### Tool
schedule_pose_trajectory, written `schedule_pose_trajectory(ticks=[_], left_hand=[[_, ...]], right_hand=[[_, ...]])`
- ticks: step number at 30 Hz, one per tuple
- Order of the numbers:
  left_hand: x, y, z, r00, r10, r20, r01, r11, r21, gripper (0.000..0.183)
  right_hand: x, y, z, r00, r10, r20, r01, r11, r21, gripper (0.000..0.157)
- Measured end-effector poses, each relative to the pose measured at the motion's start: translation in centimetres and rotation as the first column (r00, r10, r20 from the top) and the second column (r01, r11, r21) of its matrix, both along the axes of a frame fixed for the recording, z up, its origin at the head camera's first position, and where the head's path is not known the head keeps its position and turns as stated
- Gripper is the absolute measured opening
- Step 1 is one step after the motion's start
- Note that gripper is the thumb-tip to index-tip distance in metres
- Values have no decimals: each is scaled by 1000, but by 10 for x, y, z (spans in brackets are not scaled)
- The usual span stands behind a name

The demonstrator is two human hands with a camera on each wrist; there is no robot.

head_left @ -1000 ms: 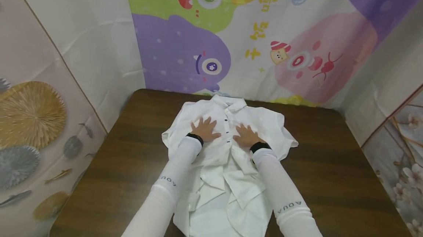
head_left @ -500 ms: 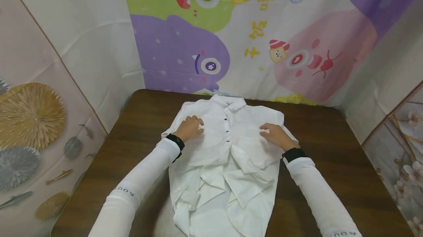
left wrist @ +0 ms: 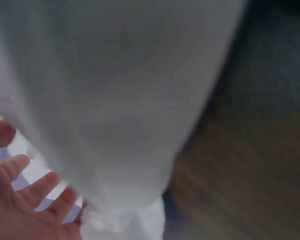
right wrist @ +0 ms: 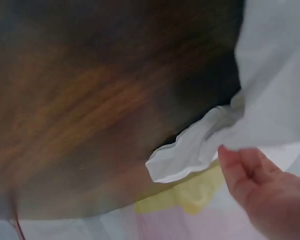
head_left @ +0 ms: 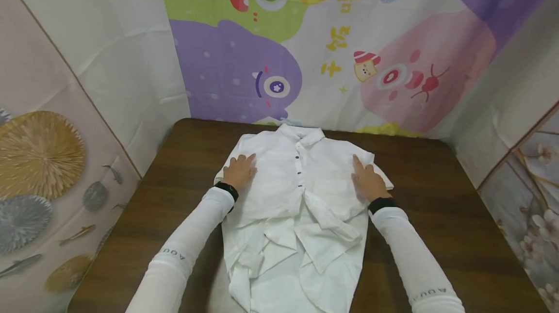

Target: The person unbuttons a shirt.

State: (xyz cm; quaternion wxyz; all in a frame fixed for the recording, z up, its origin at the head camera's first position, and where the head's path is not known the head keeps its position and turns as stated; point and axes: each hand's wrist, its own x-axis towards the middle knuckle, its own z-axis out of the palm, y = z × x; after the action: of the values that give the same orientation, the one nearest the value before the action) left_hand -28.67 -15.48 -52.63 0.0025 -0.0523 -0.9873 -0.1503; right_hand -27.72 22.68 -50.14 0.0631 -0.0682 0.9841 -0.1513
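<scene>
A white short-sleeved button shirt (head_left: 279, 172) lies front up, its collar toward the back wall. Small dark buttons run down the upper front, and below them the front panels fall apart in loose folds. Over the shirt's left side is my left hand (head_left: 239, 172), fingers spread and slightly bent, near the sleeve. My right hand (head_left: 367, 181) is at the opposite side, index finger pointing toward the shoulder. In the left wrist view the fingers (left wrist: 37, 190) are apart beside the white cloth. The right wrist view has the shirt sleeve (right wrist: 182, 157) flat beyond my fingertips.
The shirt lies on a dark brown wooden table (head_left: 183, 157) with rounded back corners. A cartoon-printed curtain (head_left: 244, 75) hangs right behind its back edge. Patterned panels stand on both sides.
Both hands have moved outward from the middle of the shirt's chest to its two sides. The cloth along the right edge of the lower part has shifted outward.
</scene>
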Motion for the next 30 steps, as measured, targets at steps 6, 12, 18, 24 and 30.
schedule_pose_trajectory(ticks=[6, 12, 18, 24, 30], left_hand=[[-13, 3, -15, 981, 113, -158, -121, 992, -40, 20], [-21, 5, -16, 968, 152, -199, -171, 982, -80, 18], [-30, 0, -18, 974, 144, -176, -172, 973, -154, 22], [-32, -4, -18, 979, 147, -143, -172, 969, -177, 23], [-36, 6, -12, 974, 190, -121, -204, 972, -117, 25]], right_hand=[[-12, -11, -15, 990, -47, -132, 82, 958, 273, 38], [-20, -10, -28, 977, -2, -214, 86, 918, 386, 16], [-27, -10, -31, 963, -6, -269, 109, 923, 368, 20], [-26, -10, -27, 970, -67, -232, 147, 925, 350, 23], [-24, -12, -15, 982, -97, -160, 146, 934, 326, 25]])
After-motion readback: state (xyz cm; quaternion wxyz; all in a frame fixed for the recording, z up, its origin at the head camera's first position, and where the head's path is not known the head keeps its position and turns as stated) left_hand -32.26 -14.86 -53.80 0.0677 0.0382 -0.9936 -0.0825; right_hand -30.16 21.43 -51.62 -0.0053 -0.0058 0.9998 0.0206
